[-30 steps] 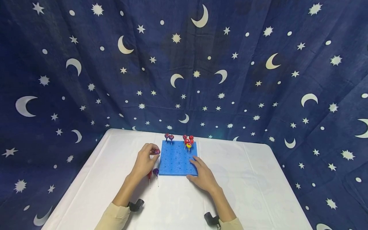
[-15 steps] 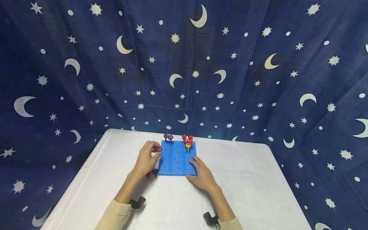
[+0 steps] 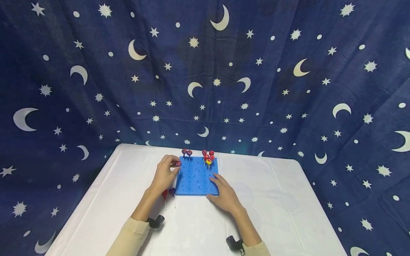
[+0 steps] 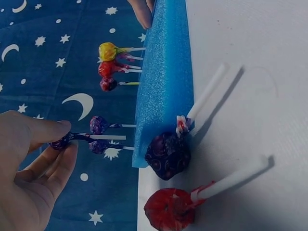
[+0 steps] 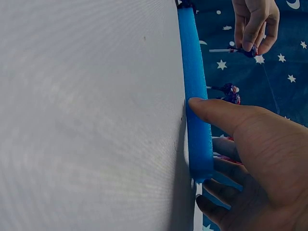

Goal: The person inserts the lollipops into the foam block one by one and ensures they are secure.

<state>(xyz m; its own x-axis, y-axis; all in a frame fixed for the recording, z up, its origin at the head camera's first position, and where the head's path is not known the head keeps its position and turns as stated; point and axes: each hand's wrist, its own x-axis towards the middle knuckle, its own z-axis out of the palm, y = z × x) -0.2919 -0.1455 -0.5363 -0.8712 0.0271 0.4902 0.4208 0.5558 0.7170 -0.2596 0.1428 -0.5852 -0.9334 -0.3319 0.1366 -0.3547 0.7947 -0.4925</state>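
Observation:
Over the left edge of a blue foam board (image 3: 192, 183) with rows of small holes, my left hand (image 3: 162, 175) pinches a purple-wrapped lollipop (image 3: 178, 164) by its head. Its white stick (image 4: 109, 137) points toward the board, its tip apart from the foam in the left wrist view. My right hand (image 3: 227, 195) rests at the board's front right corner, thumb (image 5: 207, 107) against the front edge and fingers spread along the right side. Two purple lollipops (image 3: 189, 153) stand at the back left; several red ones (image 3: 211, 153) and a yellow one (image 3: 209, 161) stand at the back right.
On the white-covered table (image 3: 275, 206), a red lollipop (image 3: 164, 194) and a dark purple lollipop (image 4: 168, 156) lie beside the board's front left corner, below my left forearm. A dark blue curtain (image 3: 205, 71) with stars and moons hangs behind the table.
My left hand has moved slightly away from me and toward the board with the purple lollipop, now over its left edge. The right hand stays at its corner.

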